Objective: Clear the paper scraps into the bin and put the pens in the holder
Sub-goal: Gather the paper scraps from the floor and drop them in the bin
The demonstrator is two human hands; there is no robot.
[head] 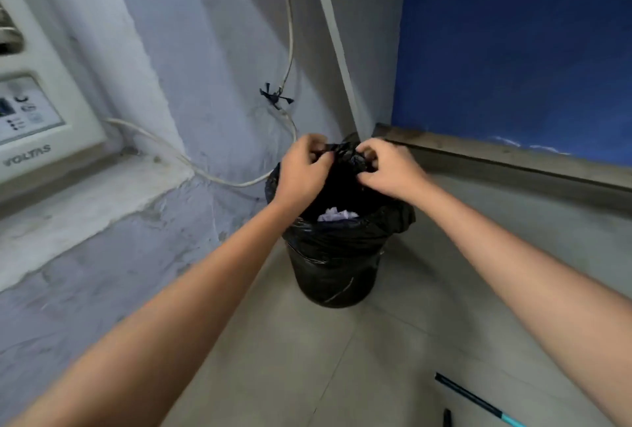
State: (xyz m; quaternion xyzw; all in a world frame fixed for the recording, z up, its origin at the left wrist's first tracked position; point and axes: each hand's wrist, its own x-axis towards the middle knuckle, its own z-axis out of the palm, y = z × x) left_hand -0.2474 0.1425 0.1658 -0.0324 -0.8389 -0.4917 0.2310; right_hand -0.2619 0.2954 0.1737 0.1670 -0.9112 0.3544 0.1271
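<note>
Nearest the camera, a dark stick with a teal end (478,401) lies on the tiled floor (359,375), below and behind the right forearm. A small black object (447,417) lies just beside it; it is too small to tell what it is.

Both bare forearms reach forward over the floor to the bin (337,276). The bin stands on the floor in the corner, directly under both hands, and is lined with a black plastic bag (345,238) folded over its rim.

White paper scraps (337,214) lie inside the bag, below the wrists and between them.

The left hand (302,170) is closed, fingers curled and pinching the gathered far edge of the bag. The right hand (386,168) is likewise closed, its fingertips gripping the same bunched plastic. The two hands are near each other, with the pinched bag edge raised between them above the bin opening.

Beyond the hands, a white cable (290,33) runs down the grey wall. To the left of the left hand, an air-conditioner unit (37,112) marked VOLTAS sits on a ledge (85,201). To the right of the right hand is a blue wall panel (513,57).
</note>
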